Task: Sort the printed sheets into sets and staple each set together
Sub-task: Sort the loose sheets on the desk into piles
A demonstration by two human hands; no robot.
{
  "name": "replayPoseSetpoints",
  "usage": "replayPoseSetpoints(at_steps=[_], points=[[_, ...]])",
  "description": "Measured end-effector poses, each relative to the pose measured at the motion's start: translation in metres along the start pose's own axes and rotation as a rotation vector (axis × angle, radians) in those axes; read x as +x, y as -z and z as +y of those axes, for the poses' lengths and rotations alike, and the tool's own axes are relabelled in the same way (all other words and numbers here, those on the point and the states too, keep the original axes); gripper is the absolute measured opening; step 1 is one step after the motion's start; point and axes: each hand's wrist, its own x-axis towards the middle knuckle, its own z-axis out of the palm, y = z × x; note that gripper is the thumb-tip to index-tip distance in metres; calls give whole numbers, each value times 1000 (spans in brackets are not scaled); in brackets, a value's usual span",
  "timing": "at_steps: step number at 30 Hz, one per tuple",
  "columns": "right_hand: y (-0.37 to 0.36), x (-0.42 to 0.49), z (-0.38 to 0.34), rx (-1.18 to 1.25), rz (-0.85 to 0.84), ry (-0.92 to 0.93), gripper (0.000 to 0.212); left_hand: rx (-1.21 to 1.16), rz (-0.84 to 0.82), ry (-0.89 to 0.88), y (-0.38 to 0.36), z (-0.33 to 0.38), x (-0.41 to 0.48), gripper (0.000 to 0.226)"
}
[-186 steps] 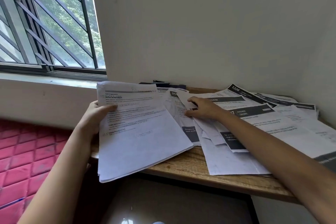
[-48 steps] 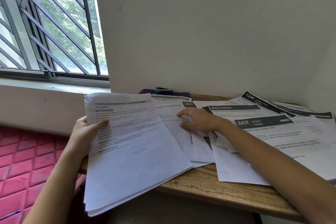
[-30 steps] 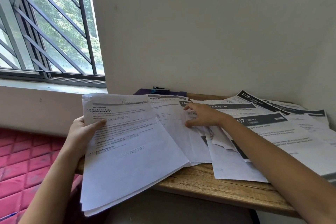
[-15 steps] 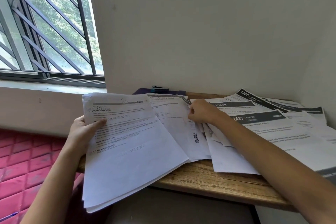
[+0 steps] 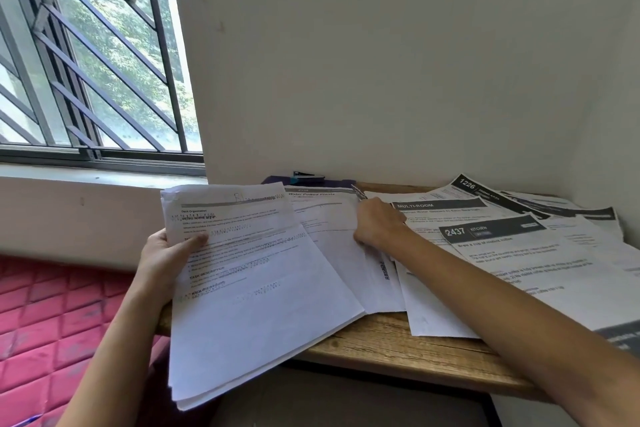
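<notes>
Change: over the last second and a half the right hand [image 5: 375,224] has gone from lying flat on the loose paper to a curled grip. It now closes on the right edge of the plants sheet [image 5: 329,218], headed "Water Potted Plants". The top right corner of that sheet stands lifted off the pile. The fingertips are hidden behind the hand, so the pinch is a judgement from the raised corner.

The left hand [image 5: 166,260] has not changed its grip. It holds the stack [image 5: 256,288] at the left edge, thumb on top and fingers beneath. The stack's lower part hangs past the front edge of the table [image 5: 381,340].

Meaning for the task: sorting is in progress. The plants sheet is probably the next page selected, either for the stack or for a separate set. No set shows a staple yet.

Count:
- Hands: two.
- Held stacks: one, of several sheets; the number cannot be read.
- Loose headed sheets on the table: at least five. These are the plants sheet, the multi-room sheet [image 5: 436,206], the kitchen sheet [image 5: 519,253], the dining sheet [image 5: 485,189] and one dark-banded sheet [image 5: 581,215] at the far right. Further sheets lie beneath them.
- Dark object [image 5: 308,178] against the wall behind the papers: one, possibly the stapler; too small to confirm.
</notes>
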Motion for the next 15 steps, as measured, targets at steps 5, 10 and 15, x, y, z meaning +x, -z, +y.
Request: replayPoseSetpoints(at_steps=[5,10,15], points=[[5,-7,-2,194,76,46,16,-85,2,32,3,9,-5,12],[-3,-18,-9,637,91,175,22,-189,-2,90,24,17,-12,14],[-6,-31,-29,864,-65,343,13,-190,-33,98,42,30,-24,11]])
